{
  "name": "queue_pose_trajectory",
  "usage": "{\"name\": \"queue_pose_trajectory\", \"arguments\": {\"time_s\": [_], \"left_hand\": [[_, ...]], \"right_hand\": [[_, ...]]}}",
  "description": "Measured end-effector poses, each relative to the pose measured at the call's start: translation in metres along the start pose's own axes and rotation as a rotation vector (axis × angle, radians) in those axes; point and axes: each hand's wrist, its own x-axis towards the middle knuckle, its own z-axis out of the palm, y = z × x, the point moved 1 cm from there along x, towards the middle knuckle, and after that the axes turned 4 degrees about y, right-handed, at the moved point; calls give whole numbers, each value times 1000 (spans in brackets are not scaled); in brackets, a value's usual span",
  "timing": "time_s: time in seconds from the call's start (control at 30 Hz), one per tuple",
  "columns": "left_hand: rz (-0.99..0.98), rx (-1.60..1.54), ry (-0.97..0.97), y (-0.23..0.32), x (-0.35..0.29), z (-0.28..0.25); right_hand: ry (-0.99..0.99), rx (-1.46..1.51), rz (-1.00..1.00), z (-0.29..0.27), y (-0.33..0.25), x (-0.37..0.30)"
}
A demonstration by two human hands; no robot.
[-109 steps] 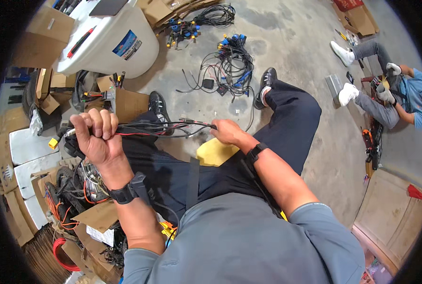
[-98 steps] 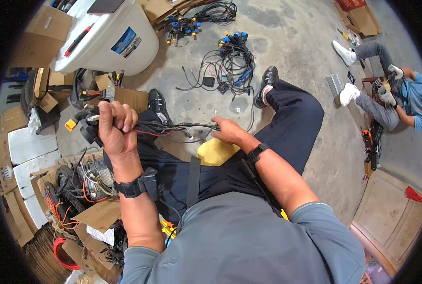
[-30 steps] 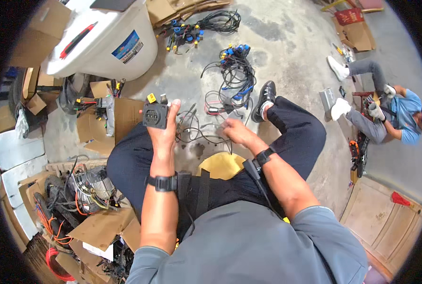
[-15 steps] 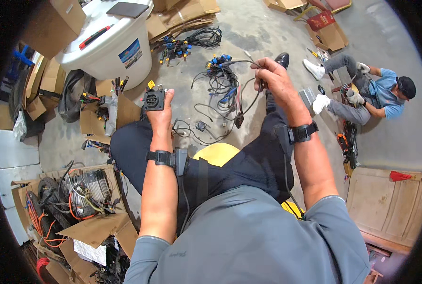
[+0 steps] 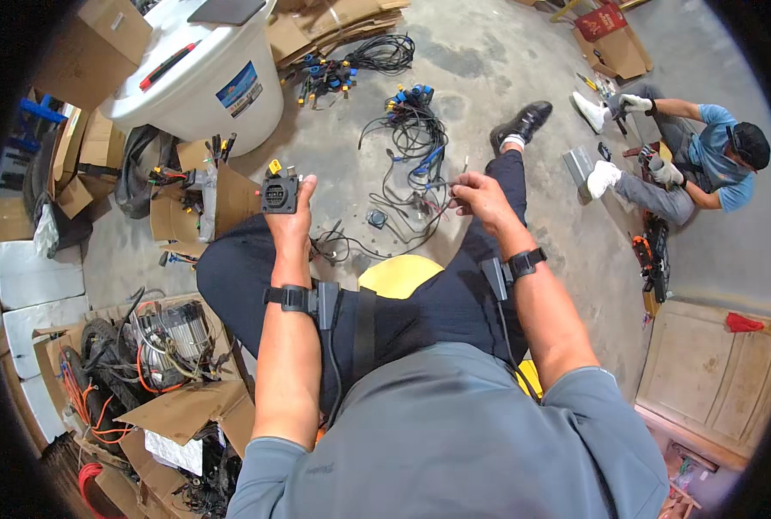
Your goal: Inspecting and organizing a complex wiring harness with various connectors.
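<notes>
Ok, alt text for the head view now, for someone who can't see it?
A left hand holds a square black connector while the right hand pinches a thin dark cable. Tangled cables lie ahead on a concrete floor, open cardboard boxes stand to the left, and a co-worker in white gloves sits at right.

Concrete floor [image 5: 481,86]: grey, darker stains
Floor centre: tangled black cables [image 5: 416,130], blue and yellow connectors [image 5: 415,97]
Floor left: open cardboard box [image 5: 234,197]
White tub [image 5: 199,117] top: 2 things, red-and-black tool [image 5: 170,67], dark flat slab [image 5: 227,10]
</notes>
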Motion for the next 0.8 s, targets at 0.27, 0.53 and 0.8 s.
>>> {"name": "queue_pose_trajectory", "arguments": {"time_s": [0.27,0.53,0.8], "left_hand": [[-90,37,5,8,0,2],[-104,47,-11,4,1,10],[-141,30,-23,3,1,15]], "right_hand": [[71,113,-135,-14,-24,-3],[94,225,-338,-12,-78,-29],[93,420,-534,-16,-105,-35]]}}
